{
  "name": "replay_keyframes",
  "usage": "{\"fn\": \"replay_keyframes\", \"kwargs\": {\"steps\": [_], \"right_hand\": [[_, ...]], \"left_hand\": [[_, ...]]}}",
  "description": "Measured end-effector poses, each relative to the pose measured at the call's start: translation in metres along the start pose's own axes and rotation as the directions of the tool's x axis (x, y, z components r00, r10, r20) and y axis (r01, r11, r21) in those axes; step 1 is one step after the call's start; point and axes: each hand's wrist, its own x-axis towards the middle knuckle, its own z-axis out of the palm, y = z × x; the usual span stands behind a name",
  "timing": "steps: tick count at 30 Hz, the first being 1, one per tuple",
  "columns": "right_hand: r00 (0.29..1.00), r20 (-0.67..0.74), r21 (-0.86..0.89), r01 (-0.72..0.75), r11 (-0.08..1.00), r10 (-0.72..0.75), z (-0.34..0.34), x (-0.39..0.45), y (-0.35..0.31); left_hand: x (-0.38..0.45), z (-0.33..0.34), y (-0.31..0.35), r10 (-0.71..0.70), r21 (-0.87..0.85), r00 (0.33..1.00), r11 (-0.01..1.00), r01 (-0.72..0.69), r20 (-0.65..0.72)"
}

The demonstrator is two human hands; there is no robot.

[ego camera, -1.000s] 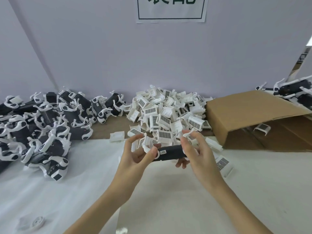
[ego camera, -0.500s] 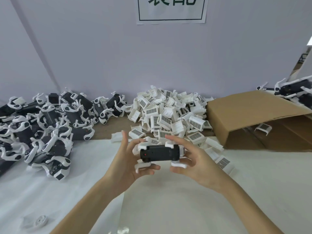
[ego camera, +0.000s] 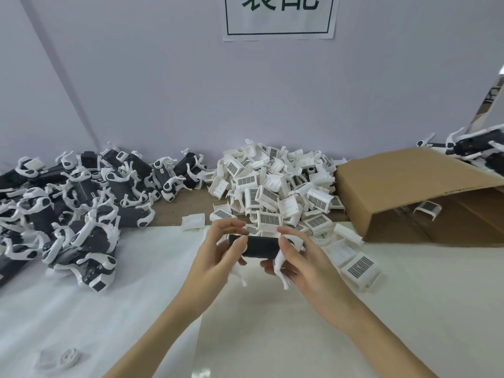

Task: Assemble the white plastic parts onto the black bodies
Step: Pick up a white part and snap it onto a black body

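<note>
Above a white-covered counter (ego camera: pixel 409 309), a person holds a small black rectangular plastic body (ego camera: pixel 260 246) level between both hands, white plastic arms hanging from its underside. Left hand (ego camera: pixel 218 255) curls its fingers (ego camera: pixel 240 223) over the body's left end, thumb across the front face; right hand (ego camera: pixel 300 257) grips the right end, thumb pressed on the black face and fingers tucked beneath among the white arms. Whether a further white part is being seated cannot be told from this angle.

The body looks light, rigid and smooth, so a grip at the two ends, clear of the arms, seems safest; the thin white arms appear springy and likely to snap or catch if squeezed.

Just behind the hands rises a heap of loose white plastic covers with dark gridded panels (ego camera: pixel 275 192), some spilling to the right of the hands. A pile of black bodies already fitted with white arms (ego camera: pixel 76 203) fills the left of the counter. A tipped brown cardboard box (ego camera: pixel 403 186) lies open at right, one white cover inside. A paper sign (ego camera: pixel 278 17) hangs on the wall.
</note>
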Motion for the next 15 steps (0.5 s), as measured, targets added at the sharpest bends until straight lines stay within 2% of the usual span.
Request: {"fn": "replay_keyframes", "kwargs": {"steps": [3,6,9,15], "right_hand": [[0.990,-0.065,-0.093,0.121,0.988,-0.127,-0.0038,-0.0002,-0.0036],[0.979,-0.009,-0.212,0.198,0.957,-0.204,-0.0037,-0.0018,-0.0065],[0.962,-0.006,-0.264,0.261,0.929,-0.272,-0.0036,-0.0009,-0.0054],[0.980,0.079,-0.089,0.190,0.978,-0.184,-0.0024,-0.0002,-0.0063]], "left_hand": [[0.0005,0.0006,-0.0009,-0.084,0.040,0.996,0.996,0.083,0.018],[0.0013,-0.0004,-0.0009,-0.091,0.044,0.996,0.995,0.091,0.004],[0.0024,0.0000,-0.0002,-0.105,-0.027,0.994,0.994,0.105,0.013],[0.0031,0.0079,-0.0066,-0.249,-0.306,0.966,0.917,0.257,0.065]]}}
